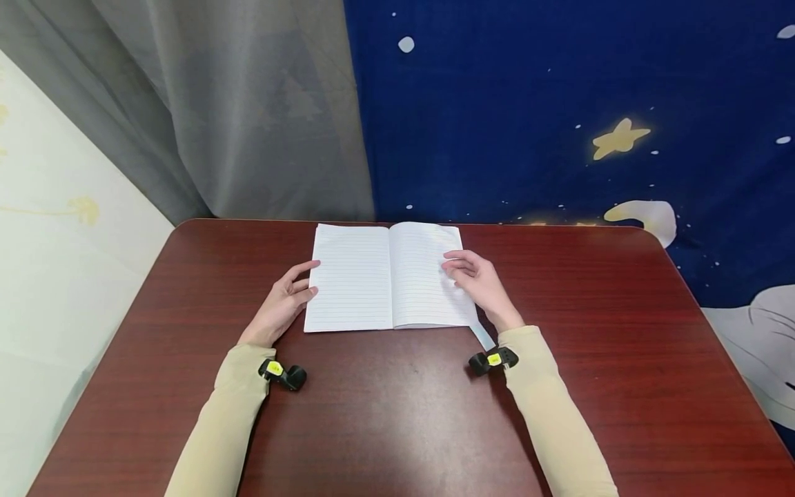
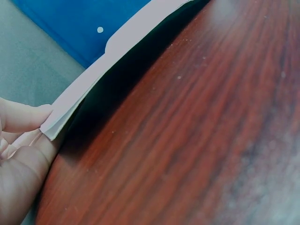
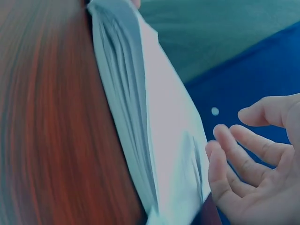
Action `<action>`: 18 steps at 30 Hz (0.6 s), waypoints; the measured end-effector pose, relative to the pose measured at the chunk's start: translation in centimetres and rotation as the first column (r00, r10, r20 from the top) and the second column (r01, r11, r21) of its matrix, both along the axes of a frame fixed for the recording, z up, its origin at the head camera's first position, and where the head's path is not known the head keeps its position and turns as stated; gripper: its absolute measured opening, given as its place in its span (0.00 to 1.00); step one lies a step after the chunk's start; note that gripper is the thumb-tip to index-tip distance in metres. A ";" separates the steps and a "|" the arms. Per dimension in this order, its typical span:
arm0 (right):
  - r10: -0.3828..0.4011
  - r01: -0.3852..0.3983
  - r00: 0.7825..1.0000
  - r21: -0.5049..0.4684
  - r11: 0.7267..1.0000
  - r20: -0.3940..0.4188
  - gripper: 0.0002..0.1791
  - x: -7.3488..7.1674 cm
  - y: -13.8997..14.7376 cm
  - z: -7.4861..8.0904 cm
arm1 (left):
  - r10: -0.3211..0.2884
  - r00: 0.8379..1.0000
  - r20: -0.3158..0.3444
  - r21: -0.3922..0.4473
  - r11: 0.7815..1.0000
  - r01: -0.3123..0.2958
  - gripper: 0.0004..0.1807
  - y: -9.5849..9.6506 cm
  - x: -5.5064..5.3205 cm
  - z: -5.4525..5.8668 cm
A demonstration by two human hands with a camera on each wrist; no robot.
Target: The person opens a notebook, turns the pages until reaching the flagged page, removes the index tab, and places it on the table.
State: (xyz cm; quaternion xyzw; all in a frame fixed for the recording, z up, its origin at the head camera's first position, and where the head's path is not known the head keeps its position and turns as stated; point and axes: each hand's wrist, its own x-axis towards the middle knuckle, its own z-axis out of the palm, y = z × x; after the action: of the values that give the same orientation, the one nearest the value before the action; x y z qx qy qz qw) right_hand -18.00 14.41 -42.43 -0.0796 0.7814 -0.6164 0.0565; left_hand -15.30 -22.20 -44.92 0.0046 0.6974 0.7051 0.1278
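A lined notebook [image 1: 350,279] lies spread wide toward the table's far edge, its ruled pages blank. At its left side my left hand [image 1: 281,310] grips the edge; the left wrist view shows the notebook's edge [image 2: 58,119] between the thumb and fingers, slightly raised off the table. My right hand [image 1: 484,283] hovers by the right page, fingers loosely bent. In the right wrist view, that hand [image 3: 258,173] holds nothing, its fingertips near the page edge, and whether they touch the paper I cannot tell. Several loose page layers [image 3: 124,93] fan out there.
A pale strip [image 1: 482,336] sticks out from the notebook's lower right corner. The dark red wooden table [image 1: 385,428] ends at a grey curtain [image 1: 267,138] and a blue star-patterned cloth [image 1: 497,117]. Each wrist wears a small black camera [image 1: 493,360].
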 end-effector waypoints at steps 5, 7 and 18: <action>-0.015 0.019 0.999 0.143 0.990 -0.029 0.21 0.2 1.1 -0.4 | -0.003 1.000 -0.002 0.004 1.000 0.003 0.30 0.0 0.0 -0.1; -0.015 0.019 1.000 0.193 0.981 -0.020 0.22 0.3 1.3 -0.5 | -0.001 1.000 -0.006 0.009 1.000 0.001 0.30 0.0 0.0 -0.2; -0.001 -0.026 0.998 0.422 0.906 0.064 0.35 0.5 2.0 -1.0 | 0.005 1.000 -0.007 0.019 1.000 -0.005 0.30 0.1 0.0 -0.2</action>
State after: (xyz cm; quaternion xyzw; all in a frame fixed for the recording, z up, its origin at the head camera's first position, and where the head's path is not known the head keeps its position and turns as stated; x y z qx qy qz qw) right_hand -17.54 16.45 -43.43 -0.0512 0.8935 -0.4346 0.1011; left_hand -15.33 -22.15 -45.17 0.0064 0.6913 0.7119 0.1235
